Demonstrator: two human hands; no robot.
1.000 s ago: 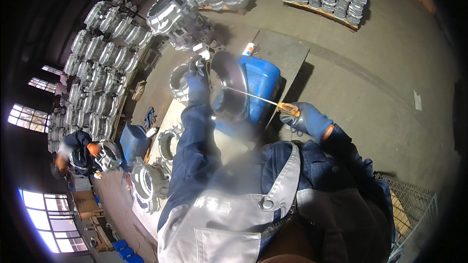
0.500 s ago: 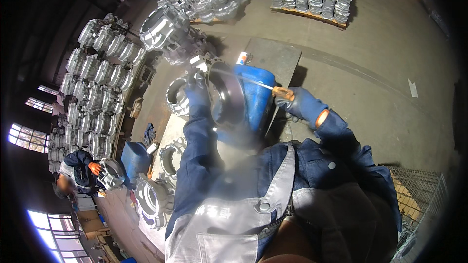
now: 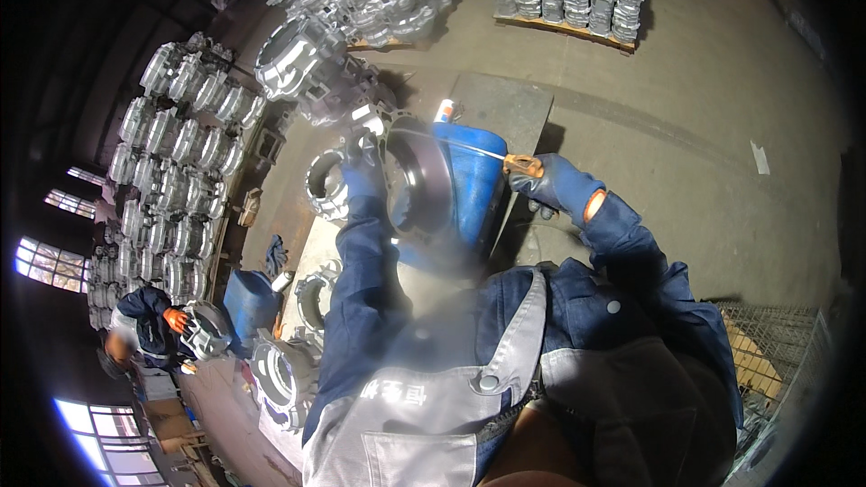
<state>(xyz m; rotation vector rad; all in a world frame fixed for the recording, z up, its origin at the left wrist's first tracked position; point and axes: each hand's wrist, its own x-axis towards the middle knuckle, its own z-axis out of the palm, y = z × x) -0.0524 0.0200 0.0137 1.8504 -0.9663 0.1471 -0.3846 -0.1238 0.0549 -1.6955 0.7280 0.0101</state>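
In my gloved right hand (image 3: 559, 186) is the orange handle of a long, thin, file-like tool (image 3: 469, 148). Its pale shaft runs left across the opening of a ring-shaped metal casting (image 3: 419, 171), and its far tip is hard to make out. My gloved left hand (image 3: 363, 171) grips the left rim of that casting, fingers bent over the edge. The casting leans upright against a blue plastic container (image 3: 478, 185) on the workbench. Haze on the picture blurs the casting's lower part.
More castings lie left of my arm, among them a ring casting (image 3: 327, 182). A white bottle (image 3: 445, 111) stands behind the blue container. Stacked castings (image 3: 176, 140) fill the left side; a loaded pallet (image 3: 564, 27) stands far off. A co-worker (image 3: 149, 325) handles another casting. At lower right is a wire cage (image 3: 776, 352).
My right hand and the tool's handle have shifted slightly up, and the shaft lies a little flatter. My left hand keeps its place on the casting. The whole view has shifted slightly.
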